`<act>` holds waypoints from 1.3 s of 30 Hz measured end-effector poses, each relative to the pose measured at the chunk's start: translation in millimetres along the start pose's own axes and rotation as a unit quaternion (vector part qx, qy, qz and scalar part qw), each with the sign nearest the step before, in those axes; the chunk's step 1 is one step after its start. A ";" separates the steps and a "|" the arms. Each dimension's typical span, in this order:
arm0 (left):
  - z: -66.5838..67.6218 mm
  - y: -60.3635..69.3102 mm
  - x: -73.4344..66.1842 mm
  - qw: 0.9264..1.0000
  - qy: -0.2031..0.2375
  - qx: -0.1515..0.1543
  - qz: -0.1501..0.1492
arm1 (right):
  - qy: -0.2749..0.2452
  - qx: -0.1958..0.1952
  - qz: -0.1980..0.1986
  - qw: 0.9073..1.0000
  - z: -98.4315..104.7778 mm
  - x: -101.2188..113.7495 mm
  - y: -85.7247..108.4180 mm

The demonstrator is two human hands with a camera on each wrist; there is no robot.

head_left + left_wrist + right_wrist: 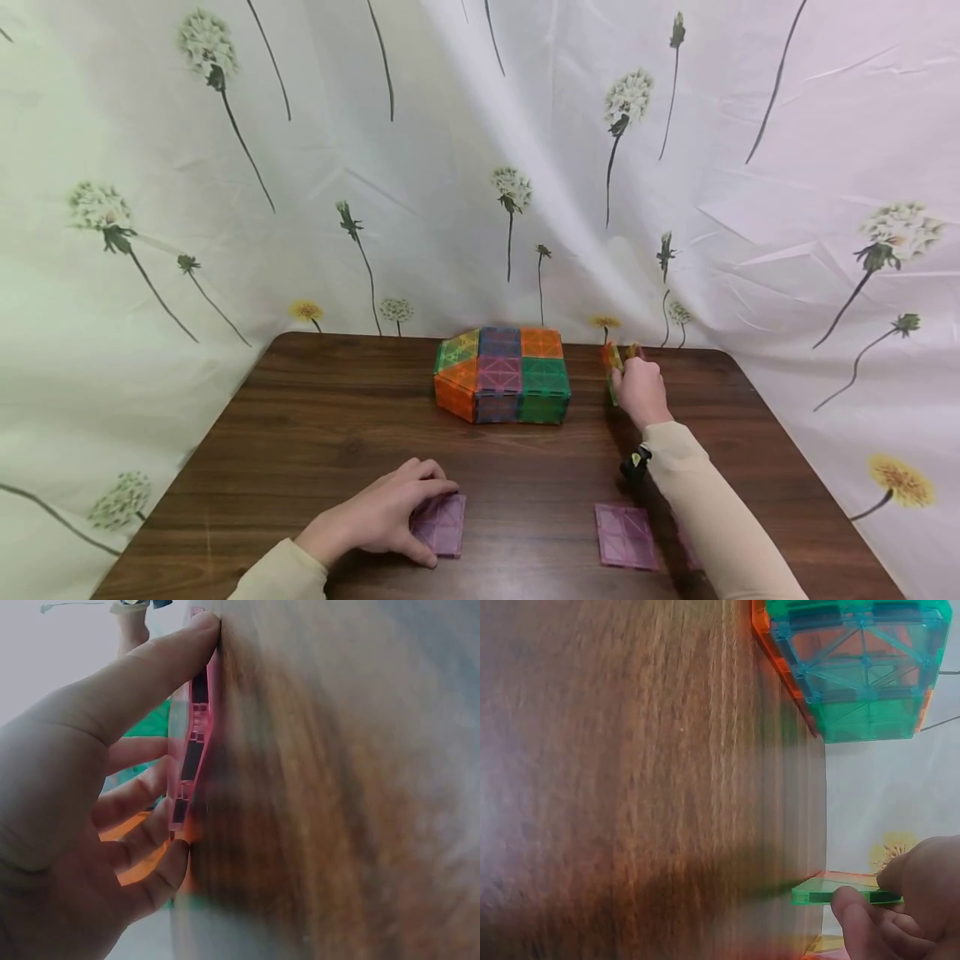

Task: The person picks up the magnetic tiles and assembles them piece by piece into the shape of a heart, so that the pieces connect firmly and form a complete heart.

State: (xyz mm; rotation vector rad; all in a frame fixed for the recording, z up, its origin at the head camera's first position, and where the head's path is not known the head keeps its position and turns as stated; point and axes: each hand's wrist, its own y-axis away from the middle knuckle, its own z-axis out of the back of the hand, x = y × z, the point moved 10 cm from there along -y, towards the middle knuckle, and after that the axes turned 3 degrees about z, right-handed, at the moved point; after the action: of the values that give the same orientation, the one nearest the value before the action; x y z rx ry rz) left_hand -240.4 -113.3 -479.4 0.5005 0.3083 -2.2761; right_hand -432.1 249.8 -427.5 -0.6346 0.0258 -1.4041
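Note:
Over a purple magnetic tile point(448, 527) near the table's front, my left hand point(386, 507) holds its edges between thumb and fingers. The left wrist view shows the same tile point(196, 757) edge-on, close to the wood, with the thumb at one end. My right hand point(641, 390) reaches to the back right and pinches a green magnetic tile point(810, 895). Yellow and orange-red tiles show beside that hand, partly hidden by it. Between the hands, farther back, stands a box-like build of coloured magnetic tiles point(501, 377).
Another purple tile point(627, 536) lies flat at the front right. A further purple tile point(688, 546) is partly covered by the right sleeve. The dark wooden table point(337, 417) ends at a white curtain point(450, 208) printed with dandelions.

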 end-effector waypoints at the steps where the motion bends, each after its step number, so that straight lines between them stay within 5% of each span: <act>1: 0.5 -0.4 -0.3 1.000 -0.001 -0.003 -0.003 | -0.002 -0.003 0.001 1.000 0.8 0.2 0.7; 10: 4.9 -4.5 -1.0 0.999 0.002 -0.033 -0.023 | -0.022 -0.039 0.029 0.999 9.8 -0.1 13.9; 19: 7.0 -11.7 7.9 0.999 0.036 -0.013 0.011 | -0.058 -0.085 0.067 0.992 44.4 4.2 30.4; 28: 17.9 -19.5 12.0 0.997 0.076 -0.033 -0.006 | -0.115 -0.162 0.154 0.968 88.1 9.8 55.6; 39: 27.3 -30.1 11.7 0.992 0.104 -0.067 -0.034 | -0.224 -0.097 0.252 0.937 99.7 38.0 74.9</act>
State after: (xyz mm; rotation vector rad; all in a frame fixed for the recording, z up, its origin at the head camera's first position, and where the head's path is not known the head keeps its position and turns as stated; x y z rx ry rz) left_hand -277.0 -110.6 -458.2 0.6661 0.5870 -2.2534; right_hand -319.1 256.7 -363.0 -1.0214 -0.0330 -0.7453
